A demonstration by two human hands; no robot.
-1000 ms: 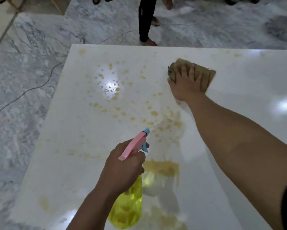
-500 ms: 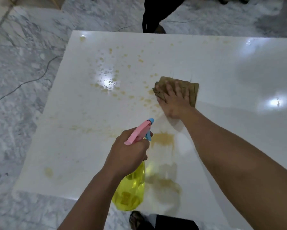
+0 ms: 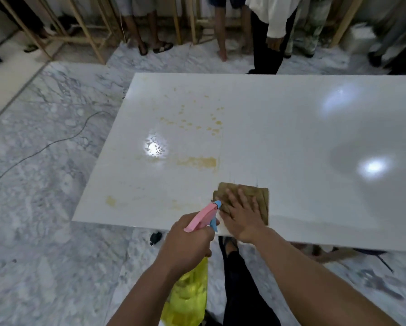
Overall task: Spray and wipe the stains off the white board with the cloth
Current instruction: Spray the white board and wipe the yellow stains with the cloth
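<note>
The white board (image 3: 279, 142) lies flat over the marble floor, with yellow-brown stains (image 3: 197, 162) spread across its left half. A folded brown cloth (image 3: 260, 196) rests near the board's front edge, and my right hand (image 3: 242, 215) presses flat on it with fingers spread. My left hand (image 3: 185, 245) grips a spray bottle (image 3: 188, 297) with a yellow body and a pink and blue trigger head, held just off the front edge, nozzle pointing toward the board.
Several people's legs (image 3: 265, 43) stand beyond the far edge, by wooden frames (image 3: 84, 31). A thin cable (image 3: 56, 142) runs over the marble floor at left. My own leg and foot (image 3: 239, 274) are below the front edge.
My right hand has dragged the cloth toward me, from the middle of the board to its front edge. The view has pulled back and the stains along that path are gone.
</note>
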